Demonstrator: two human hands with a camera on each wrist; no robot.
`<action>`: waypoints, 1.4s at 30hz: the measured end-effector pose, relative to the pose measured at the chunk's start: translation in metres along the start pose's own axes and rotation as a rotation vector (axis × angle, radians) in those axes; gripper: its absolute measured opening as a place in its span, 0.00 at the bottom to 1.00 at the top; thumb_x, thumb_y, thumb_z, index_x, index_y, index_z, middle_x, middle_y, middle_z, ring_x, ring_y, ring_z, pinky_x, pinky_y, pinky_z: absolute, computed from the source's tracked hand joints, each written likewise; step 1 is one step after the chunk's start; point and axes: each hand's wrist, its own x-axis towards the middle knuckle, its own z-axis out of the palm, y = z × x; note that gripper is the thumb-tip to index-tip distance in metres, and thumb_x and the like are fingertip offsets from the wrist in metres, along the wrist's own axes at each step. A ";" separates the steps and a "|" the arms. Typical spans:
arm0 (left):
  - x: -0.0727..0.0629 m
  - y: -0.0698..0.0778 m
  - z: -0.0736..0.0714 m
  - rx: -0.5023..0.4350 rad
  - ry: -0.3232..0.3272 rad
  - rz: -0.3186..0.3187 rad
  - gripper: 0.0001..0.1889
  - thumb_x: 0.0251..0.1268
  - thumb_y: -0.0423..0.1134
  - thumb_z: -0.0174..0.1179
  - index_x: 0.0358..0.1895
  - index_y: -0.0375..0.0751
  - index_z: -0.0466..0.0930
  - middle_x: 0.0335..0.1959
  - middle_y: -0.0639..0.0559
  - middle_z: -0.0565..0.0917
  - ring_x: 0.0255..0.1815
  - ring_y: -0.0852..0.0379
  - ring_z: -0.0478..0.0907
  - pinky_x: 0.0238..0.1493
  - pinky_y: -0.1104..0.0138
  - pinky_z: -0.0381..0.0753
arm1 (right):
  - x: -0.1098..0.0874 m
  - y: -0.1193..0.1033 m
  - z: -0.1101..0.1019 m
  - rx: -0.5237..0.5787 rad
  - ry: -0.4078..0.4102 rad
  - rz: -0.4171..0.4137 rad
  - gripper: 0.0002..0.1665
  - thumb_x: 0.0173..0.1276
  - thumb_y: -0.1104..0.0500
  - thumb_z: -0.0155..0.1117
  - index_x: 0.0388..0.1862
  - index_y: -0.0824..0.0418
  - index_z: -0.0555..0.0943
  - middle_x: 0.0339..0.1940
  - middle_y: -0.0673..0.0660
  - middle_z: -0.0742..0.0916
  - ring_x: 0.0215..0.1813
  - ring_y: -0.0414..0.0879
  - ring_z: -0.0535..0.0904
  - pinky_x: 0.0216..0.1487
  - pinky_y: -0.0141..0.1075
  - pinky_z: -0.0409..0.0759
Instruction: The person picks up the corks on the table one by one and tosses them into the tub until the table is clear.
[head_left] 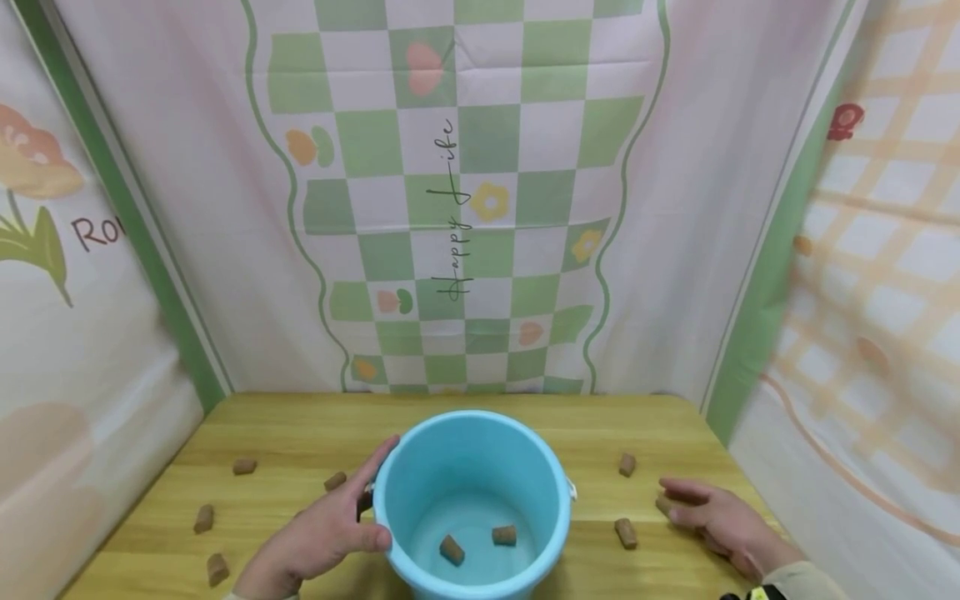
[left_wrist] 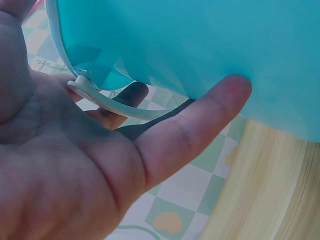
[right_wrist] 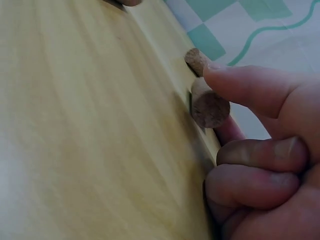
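A light-blue bucket (head_left: 472,433) stands at the front middle of the wooden table, with two brown corks, one cork (head_left: 452,549) and another (head_left: 504,535), lying on its floor. My left hand (head_left: 322,533) rests against the bucket's left side, thumb at the rim and fingers spread along the outer wall. One straight finger (left_wrist: 200,125) presses the wall near the white handle (left_wrist: 120,107) in the left wrist view. To the right, my right hand (head_left: 723,525) pinches a cork (right_wrist: 210,107) between thumb and index finger, close over the table; its other fingers are curled.
Right of the bucket lie a cork (head_left: 627,464) and a nearer cork (head_left: 626,533). Several more lie at the left, among them one cork (head_left: 244,466) and another (head_left: 335,481) by my left hand. Patterned curtains (head_left: 487,250) enclose the table (head_left: 300,417).
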 end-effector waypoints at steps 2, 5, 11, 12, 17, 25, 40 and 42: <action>0.000 0.000 0.000 -0.001 0.000 0.009 0.52 0.63 0.57 0.68 0.81 0.63 0.39 0.78 0.41 0.54 0.70 0.26 0.57 0.58 0.34 0.64 | 0.000 -0.001 0.003 -0.018 0.012 -0.001 0.43 0.63 0.59 0.74 0.72 0.70 0.67 0.71 0.70 0.70 0.65 0.57 0.72 0.54 0.38 0.78; 0.000 0.001 0.000 -0.003 -0.003 0.033 0.53 0.63 0.56 0.68 0.82 0.61 0.38 0.78 0.40 0.54 0.70 0.26 0.57 0.58 0.35 0.66 | 0.000 -0.001 0.006 -0.039 0.026 -0.005 0.43 0.61 0.59 0.75 0.72 0.70 0.68 0.70 0.70 0.71 0.66 0.60 0.70 0.53 0.36 0.77; 0.001 0.004 0.000 -0.006 -0.006 0.046 0.53 0.63 0.57 0.68 0.82 0.61 0.38 0.78 0.39 0.52 0.69 0.26 0.57 0.58 0.36 0.67 | 0.001 -0.004 0.005 -0.097 0.053 -0.010 0.43 0.59 0.58 0.76 0.70 0.69 0.70 0.69 0.70 0.73 0.66 0.60 0.71 0.51 0.34 0.77; 0.001 0.004 0.000 -0.006 -0.006 0.045 0.53 0.63 0.57 0.68 0.82 0.61 0.38 0.78 0.39 0.52 0.69 0.26 0.57 0.58 0.36 0.67 | 0.001 -0.005 0.005 -0.104 0.059 -0.006 0.42 0.59 0.58 0.76 0.70 0.69 0.71 0.69 0.69 0.73 0.66 0.60 0.71 0.51 0.35 0.77; 0.000 0.003 0.000 -0.006 0.001 0.044 0.53 0.63 0.56 0.68 0.82 0.61 0.39 0.78 0.40 0.54 0.69 0.27 0.59 0.58 0.37 0.67 | -0.001 -0.008 0.006 -0.149 0.086 0.003 0.41 0.58 0.57 0.77 0.69 0.67 0.73 0.68 0.69 0.74 0.67 0.64 0.69 0.57 0.46 0.76; 0.000 0.003 0.001 -0.030 0.003 0.037 0.53 0.63 0.55 0.69 0.82 0.61 0.39 0.78 0.40 0.54 0.69 0.28 0.59 0.59 0.39 0.67 | 0.001 -0.011 0.009 -0.226 0.126 -0.005 0.37 0.60 0.53 0.76 0.66 0.65 0.77 0.67 0.71 0.75 0.68 0.69 0.67 0.61 0.55 0.70; 0.000 0.002 0.000 -0.012 -0.004 0.017 0.52 0.62 0.58 0.68 0.81 0.65 0.39 0.78 0.42 0.53 0.70 0.28 0.57 0.59 0.34 0.63 | 0.003 -0.006 0.008 -0.217 0.126 0.004 0.35 0.65 0.52 0.73 0.66 0.68 0.76 0.66 0.70 0.76 0.66 0.63 0.69 0.55 0.43 0.73; 0.000 0.002 0.001 -0.009 -0.004 0.018 0.52 0.62 0.58 0.68 0.81 0.65 0.39 0.78 0.42 0.53 0.70 0.27 0.57 0.59 0.33 0.63 | 0.003 -0.005 0.008 -0.206 0.125 0.002 0.34 0.65 0.53 0.73 0.66 0.69 0.76 0.66 0.70 0.76 0.65 0.62 0.70 0.53 0.40 0.73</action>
